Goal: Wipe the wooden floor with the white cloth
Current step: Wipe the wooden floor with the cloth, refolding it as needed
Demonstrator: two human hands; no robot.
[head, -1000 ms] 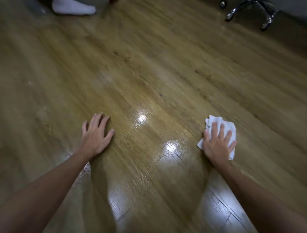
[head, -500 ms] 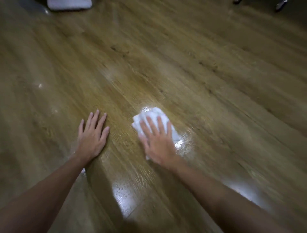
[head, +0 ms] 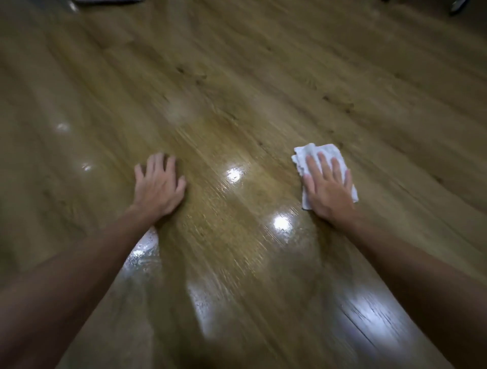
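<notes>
A folded white cloth point(head: 311, 154) lies flat on the wooden floor point(head: 237, 110) at the right of the view. My right hand point(head: 328, 189) presses down on the cloth with its fingers spread, and covers its near half. My left hand point(head: 158, 188) rests flat on the bare floor to the left, fingers slightly apart, with nothing in it. Between the two hands the boards shine with bright, wet-looking reflections.
A piece of a chair base point(head: 457, 6) shows at the top right corner. Something pale point(head: 105, 1) lies at the top edge, left of centre. A seam between boards point(head: 361, 331) runs near my right forearm.
My right hand slid the cloth from the right to beside my left hand, then back out to the right. My left hand stayed planted on the floor.
</notes>
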